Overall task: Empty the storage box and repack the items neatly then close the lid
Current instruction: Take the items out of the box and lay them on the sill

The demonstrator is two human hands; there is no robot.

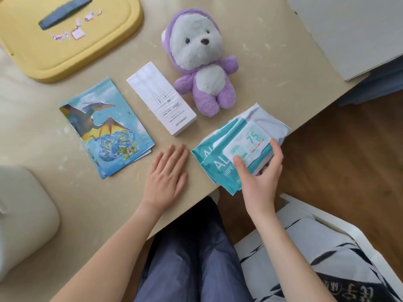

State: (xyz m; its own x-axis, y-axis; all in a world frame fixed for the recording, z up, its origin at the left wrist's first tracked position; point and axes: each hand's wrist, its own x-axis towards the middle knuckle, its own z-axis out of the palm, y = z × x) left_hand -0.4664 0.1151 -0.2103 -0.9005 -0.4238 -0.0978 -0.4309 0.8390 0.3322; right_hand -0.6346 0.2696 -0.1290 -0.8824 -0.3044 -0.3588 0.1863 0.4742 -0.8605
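Note:
The yellow lid [65, 35] with a dark handle lies flat at the table's far left. A corner of the cream storage box [24, 214] shows at the left edge. Laid out on the table are a dinosaur picture booklet [106, 127], a white cable carton [160, 98] and a purple plush bear [202, 62]. My right hand [259, 177] grips a teal wipes pack [224, 153] at the table's front edge, thumb on its label flap. My left hand [166, 177] rests flat on the table beside the pack, fingers spread, holding nothing.
The beige table [272, 83] ends just right of the wipes, with wooden floor [349, 160] beyond. A white board [353, 33] lies at the back right corner. A white chair with a patterned cushion [316, 258] stands beside my knees.

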